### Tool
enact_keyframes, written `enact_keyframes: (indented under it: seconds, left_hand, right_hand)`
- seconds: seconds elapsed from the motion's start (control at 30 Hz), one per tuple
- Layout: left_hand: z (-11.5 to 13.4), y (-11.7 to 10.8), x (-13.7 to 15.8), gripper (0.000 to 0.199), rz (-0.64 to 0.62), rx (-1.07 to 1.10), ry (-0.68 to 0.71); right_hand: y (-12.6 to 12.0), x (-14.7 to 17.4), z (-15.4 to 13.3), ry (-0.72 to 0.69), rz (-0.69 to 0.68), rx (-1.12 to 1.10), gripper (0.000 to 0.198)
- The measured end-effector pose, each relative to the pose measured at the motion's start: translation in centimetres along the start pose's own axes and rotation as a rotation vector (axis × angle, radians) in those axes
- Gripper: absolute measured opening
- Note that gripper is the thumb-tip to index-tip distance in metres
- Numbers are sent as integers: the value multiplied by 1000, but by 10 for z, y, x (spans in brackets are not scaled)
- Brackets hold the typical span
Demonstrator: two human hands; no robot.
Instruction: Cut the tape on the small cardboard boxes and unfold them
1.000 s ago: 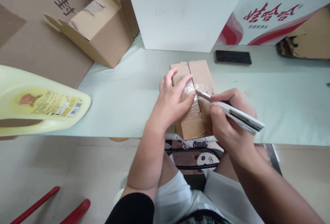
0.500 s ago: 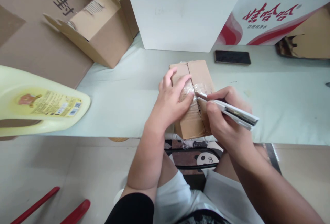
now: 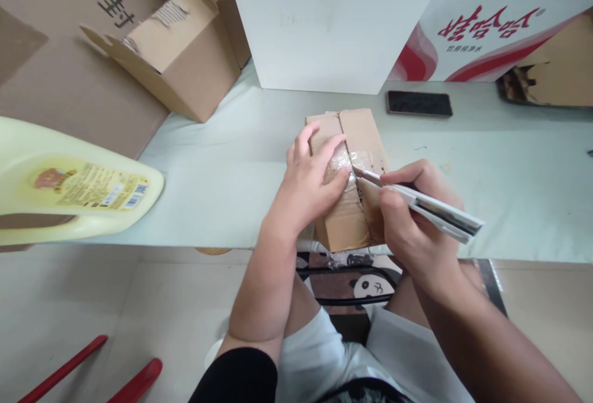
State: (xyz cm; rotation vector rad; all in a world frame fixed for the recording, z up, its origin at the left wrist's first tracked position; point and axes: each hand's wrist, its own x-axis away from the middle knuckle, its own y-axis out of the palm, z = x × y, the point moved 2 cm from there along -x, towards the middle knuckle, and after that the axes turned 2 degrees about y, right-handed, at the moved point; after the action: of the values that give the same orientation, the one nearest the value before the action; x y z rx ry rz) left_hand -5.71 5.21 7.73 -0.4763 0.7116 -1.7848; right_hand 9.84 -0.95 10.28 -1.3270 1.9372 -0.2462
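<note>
At the lower centre, below the table edge, shows a panda-face print (image 3: 373, 285). Just above it in mid-frame, the small cardboard box (image 3: 345, 230) lies on a pale green cloth (image 3: 217, 193), clear tape across its top seam. The right hand (image 3: 419, 224) grips a white cutter (image 3: 447, 217), its blade tip at the seam; the left hand (image 3: 308, 180), fingers spread, presses on the box top. At the left edge, a yellow bottle (image 3: 83, 190) bears a label with a barcode, its small print unreadable. Beyond the box, right of centre, lies a dark phone (image 3: 419, 104). At the upper right, a carton (image 3: 491, 20) shows stylised red characters, apparently 娃哈哈, with 饮用纯净水 beneath. Upper left, a large brown carton (image 3: 69, 88) reads 封, below a partly cropped character.
</note>
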Motion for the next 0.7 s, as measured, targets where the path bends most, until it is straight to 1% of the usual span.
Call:
enact_keyframes:
  seconds: [0.13,0.3,0.43,0.57,0.7]
  left_hand:
    - [1,0,-1,48,-17,-20,-14]
    - [-1,0,-1,46,4,-26,30]
    - [-4,0,-1,46,10,-25,27]
    - [-4,1,-2,46,19,-33,40]
    - [-3,1,-1,46,15,-28,25]
  right_hand:
    - [-1,1,0,-21,6,20,6]
    - [0,2,0,1,9,8,6]
    - [-1,2,-1,9,13,2,7]
    - [-1,1,1,-9,0,-20,6]
    - [-1,1,1,-19,5,-27,7]
